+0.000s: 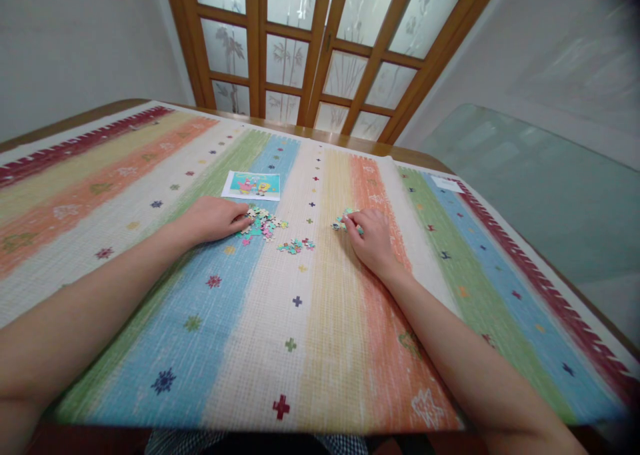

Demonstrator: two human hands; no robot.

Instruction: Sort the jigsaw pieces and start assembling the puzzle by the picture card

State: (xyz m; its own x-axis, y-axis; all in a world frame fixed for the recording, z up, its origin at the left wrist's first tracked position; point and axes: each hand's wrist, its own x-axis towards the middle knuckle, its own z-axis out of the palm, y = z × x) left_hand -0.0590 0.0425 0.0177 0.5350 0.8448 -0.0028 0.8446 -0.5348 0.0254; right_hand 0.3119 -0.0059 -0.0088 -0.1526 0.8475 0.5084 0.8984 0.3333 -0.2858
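Observation:
A heaped pile of small jigsaw pieces [263, 223], mostly turquoise, white and pink, lies on the blue and white stripes of the tablecloth. My left hand [217, 219] rests at the pile's left edge, its fingers closed together against the pieces. To the right of the pile is a smaller cluster of jigsaw pieces [296, 245]. My right hand [371, 240] is closed in a pinch over another little group of pieces [336, 226], which it partly covers. What either hand has between its fingertips is too small to make out.
A picture card [257, 185] with a pink and a yellow cartoon figure lies behind the pile. The striped tablecloth [260, 348] covers the table. A white paper [447, 185] lies at the far right. Behind the table stand wood-framed glass doors [305, 41]; a glass panel [540, 188] is at right.

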